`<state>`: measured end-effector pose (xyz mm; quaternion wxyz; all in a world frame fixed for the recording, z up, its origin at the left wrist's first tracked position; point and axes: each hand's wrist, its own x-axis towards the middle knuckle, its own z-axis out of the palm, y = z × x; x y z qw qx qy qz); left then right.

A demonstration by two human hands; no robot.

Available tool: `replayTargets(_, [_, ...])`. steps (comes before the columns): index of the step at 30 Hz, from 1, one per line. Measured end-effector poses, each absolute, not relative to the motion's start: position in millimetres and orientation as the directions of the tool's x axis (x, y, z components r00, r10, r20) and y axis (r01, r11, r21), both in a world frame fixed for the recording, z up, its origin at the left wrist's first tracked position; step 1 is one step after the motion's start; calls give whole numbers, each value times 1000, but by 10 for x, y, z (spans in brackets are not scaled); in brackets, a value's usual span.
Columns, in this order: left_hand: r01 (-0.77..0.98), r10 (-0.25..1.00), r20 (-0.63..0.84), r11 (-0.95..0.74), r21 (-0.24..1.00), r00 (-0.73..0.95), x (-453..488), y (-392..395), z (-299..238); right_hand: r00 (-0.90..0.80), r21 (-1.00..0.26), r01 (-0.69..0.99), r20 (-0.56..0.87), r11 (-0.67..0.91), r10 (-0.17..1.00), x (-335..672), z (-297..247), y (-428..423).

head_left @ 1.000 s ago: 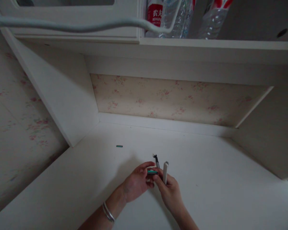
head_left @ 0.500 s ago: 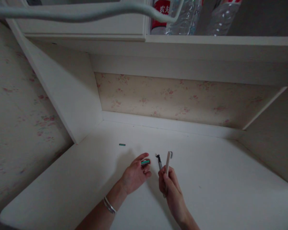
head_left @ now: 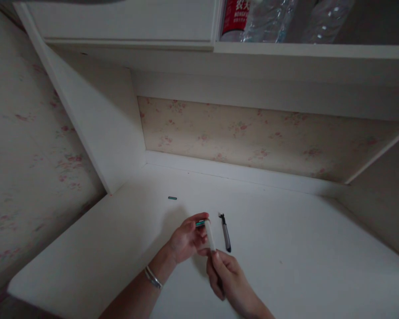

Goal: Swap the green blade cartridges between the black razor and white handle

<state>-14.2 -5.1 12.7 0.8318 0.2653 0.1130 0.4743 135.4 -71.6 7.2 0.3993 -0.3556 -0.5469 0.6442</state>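
Note:
My left hand (head_left: 187, 237) pinches a small green-and-black razor cartridge (head_left: 200, 223) between thumb and fingers. In my right hand (head_left: 226, 271) is a white toothbrush (head_left: 210, 235), its head held up against the cartridge. Bristles are turned away from view, and whether head and cartridge touch I cannot tell exactly. A grey-and-black razor handle (head_left: 226, 235) with no cartridge on it lies on the white desktop, just right of the toothbrush. Farther back and left, a second thin green-and-black cartridge (head_left: 172, 198) rests flat on the desktop.
The white desktop (head_left: 286, 230) has a side panel (head_left: 96, 115) on the left and a low back ledge (head_left: 199, 166). Overhead, a shelf (head_left: 302, 49) holds several clear plastic bottles (head_left: 269, 20), one with a red label.
My right hand has moved left, bringing the toothbrush head to the cartridge in my left hand. The razor handle now shows whole on the desktop. The view has shifted slightly.

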Motion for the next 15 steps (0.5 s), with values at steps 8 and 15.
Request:
replayTargets(8, [-738,889,75,326,590,452,-168,-6,54,-347,-972,-193,-58,-132,936,1231,129,-742])
replayTargets(15, [-750,888,67,341,567,455,-139,5,-4,-223,-966,-216,-92,-141,971,1118,31,-729])
